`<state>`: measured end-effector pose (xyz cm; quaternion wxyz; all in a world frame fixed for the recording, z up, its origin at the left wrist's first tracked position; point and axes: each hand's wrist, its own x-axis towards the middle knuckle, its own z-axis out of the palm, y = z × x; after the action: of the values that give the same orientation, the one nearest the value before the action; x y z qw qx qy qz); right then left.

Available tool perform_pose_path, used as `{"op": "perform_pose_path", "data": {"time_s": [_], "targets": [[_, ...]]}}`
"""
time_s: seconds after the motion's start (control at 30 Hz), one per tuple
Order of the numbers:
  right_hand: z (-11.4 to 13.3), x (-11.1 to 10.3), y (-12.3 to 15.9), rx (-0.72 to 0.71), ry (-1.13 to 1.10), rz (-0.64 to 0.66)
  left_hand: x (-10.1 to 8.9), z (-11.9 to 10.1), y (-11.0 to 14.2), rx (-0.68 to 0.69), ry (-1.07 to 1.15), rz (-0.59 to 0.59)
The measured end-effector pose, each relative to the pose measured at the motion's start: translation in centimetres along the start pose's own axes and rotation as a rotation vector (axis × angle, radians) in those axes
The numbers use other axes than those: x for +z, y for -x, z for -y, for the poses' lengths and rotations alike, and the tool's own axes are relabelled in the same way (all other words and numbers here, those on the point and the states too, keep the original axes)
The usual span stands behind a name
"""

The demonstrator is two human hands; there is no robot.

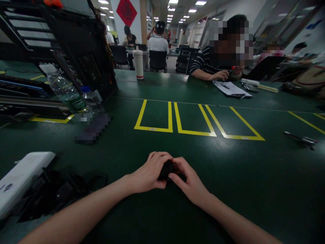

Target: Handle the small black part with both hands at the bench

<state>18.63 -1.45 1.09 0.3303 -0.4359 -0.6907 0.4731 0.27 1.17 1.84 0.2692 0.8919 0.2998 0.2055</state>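
Between my two hands, low over the green table (152,210), is a small dark block-like object (165,170) whose kind I cannot make out. My left hand (155,169) wraps over its left side, thumb below and fingers on top. From the right, my right hand (185,176) pinches its edge with thumb and fingertips. Much of the object is hidden behind the fingers. Beyond my hands, yellow tape outlines (153,129) mark the tabletop.
At left stand a black machine frame (83,61), a plastic bottle (66,89), a white box (27,176) and black parts (68,186). A metal tool (302,139) lies right. Across sits a person (200,69) by a clipboard (231,88); a white cup (138,64) stands far back.
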Motion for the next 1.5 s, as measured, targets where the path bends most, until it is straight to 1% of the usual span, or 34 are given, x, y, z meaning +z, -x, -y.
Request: {"op": "perform_pose_path", "data": {"time_s": [0.13,0.23,0.37,0.47,0.53,0.73,0.93,1.1,1.27,1.37,1.43,1.5], "targets": [[-0.1,-0.1,0.2,-0.071,0.003,0.015,-0.5,-0.4,0.0,0.013,-0.004,0.033],[-0.3,-0.1,0.3,-0.092,-0.021,0.017,-0.3,-0.2,-0.1,0.015,-0.001,0.013],[-0.3,0.0,0.1,-0.066,-0.023,-0.016,0.2,0.2,0.0,0.024,0.001,-0.027],[-0.1,0.1,0.1,0.009,-0.015,-0.014,0.2,0.1,0.0,0.012,0.017,-0.006],[0.0,0.1,0.1,0.023,-0.008,0.004,0.1,0.1,0.1,0.003,0.018,0.003],[0.1,-0.2,0.1,-0.062,-0.013,0.03,0.1,0.0,0.1,0.024,-0.008,-0.006],[-0.2,0.1,0.0,-0.028,-0.056,-0.02,0.3,0.1,-0.1,0.025,-0.01,-0.019],[0.2,0.1,-0.1,0.014,-0.029,-0.006,0.3,0.2,0.0,-0.009,0.031,-0.019],[0.4,-0.2,0.2,-0.066,0.001,-0.003,0.6,0.2,0.0,0.015,0.049,-0.049],[0.3,-0.2,0.3,-0.105,0.012,0.016,0.5,0.1,-0.1,-0.017,0.098,-0.037],[0.2,-0.1,0.2,-0.11,-0.001,0.004,0.4,0.0,-0.1,-0.052,0.133,-0.004],[0.0,0.0,0.1,-0.085,-0.011,-0.021,0.4,-0.1,-0.1,-0.049,0.146,-0.01]]}}
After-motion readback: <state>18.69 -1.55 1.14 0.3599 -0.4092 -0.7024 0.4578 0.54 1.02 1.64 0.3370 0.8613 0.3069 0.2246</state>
